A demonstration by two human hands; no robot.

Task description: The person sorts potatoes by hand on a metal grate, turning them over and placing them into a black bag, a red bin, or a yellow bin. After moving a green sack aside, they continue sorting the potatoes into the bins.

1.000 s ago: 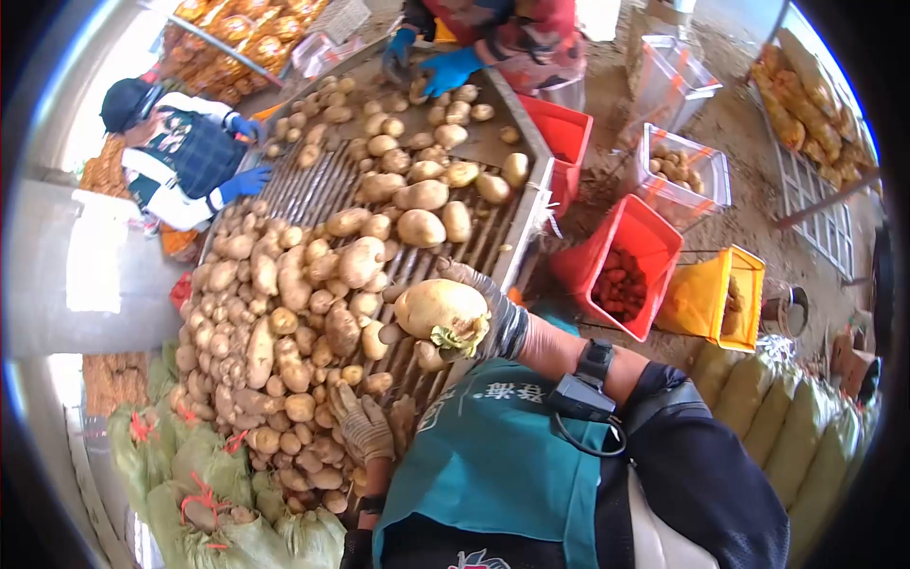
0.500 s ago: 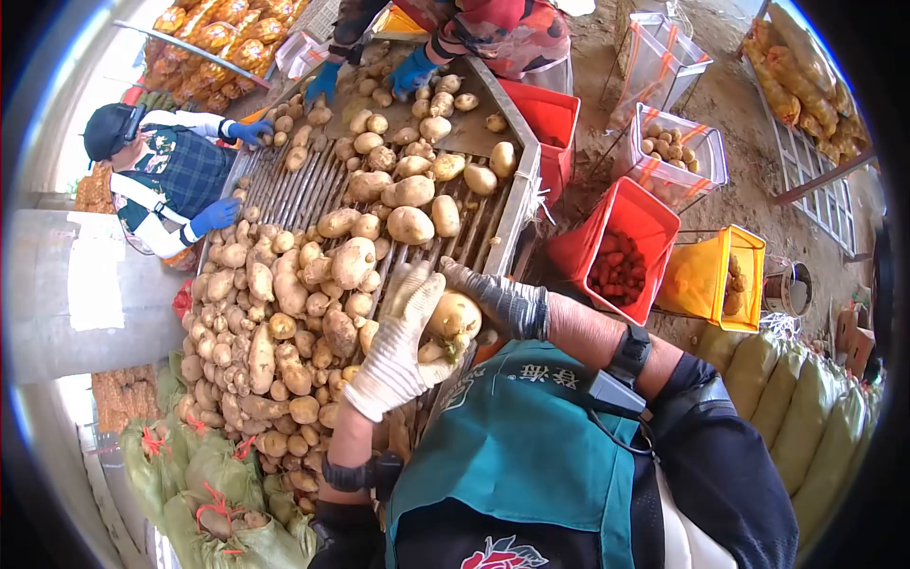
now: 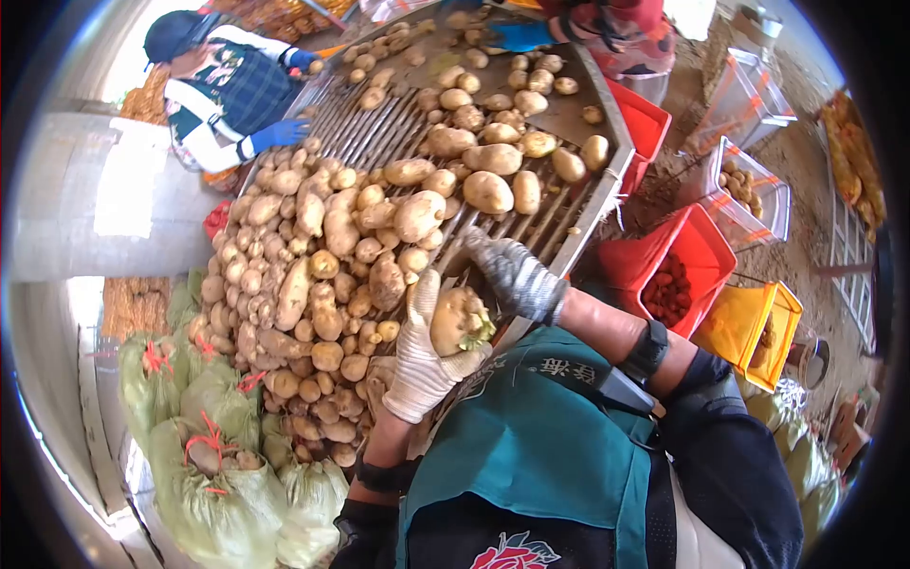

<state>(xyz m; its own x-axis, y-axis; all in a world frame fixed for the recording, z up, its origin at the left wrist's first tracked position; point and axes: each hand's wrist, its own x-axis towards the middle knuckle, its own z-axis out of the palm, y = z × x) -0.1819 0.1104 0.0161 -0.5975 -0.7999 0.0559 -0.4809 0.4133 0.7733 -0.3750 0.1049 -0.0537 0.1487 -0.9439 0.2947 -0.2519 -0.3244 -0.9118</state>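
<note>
My left hand [image 3: 428, 356], in a white knit glove, cups a large potato [image 3: 459, 321] from the left and below. Leafy green growth shows on the potato's lower right end. Just to the right is my right hand [image 3: 517, 277] in a dirt-stained grey glove, its fingers stretched out over the slats and apart from the held potato. Nothing shows in it. A thick pile of potatoes [image 3: 327, 356] lies left of my left hand. Several larger potatoes [image 3: 489, 192] rest on the slatted sorting table [image 3: 542, 228] beyond my hands.
Across the table are a person in a dark cap [image 3: 227, 95] and another person's blue glove [image 3: 523, 38]. To the right stand a red bin [image 3: 697, 247], a yellow bin [image 3: 773, 332] and a clear-sided bin [image 3: 758, 185]. Tied green sacks [image 3: 227, 503] sit at lower left.
The view has shifted, so the table appears farther right and higher. The held potato has turned, showing more of its green end. My right hand has drawn away from it.
</note>
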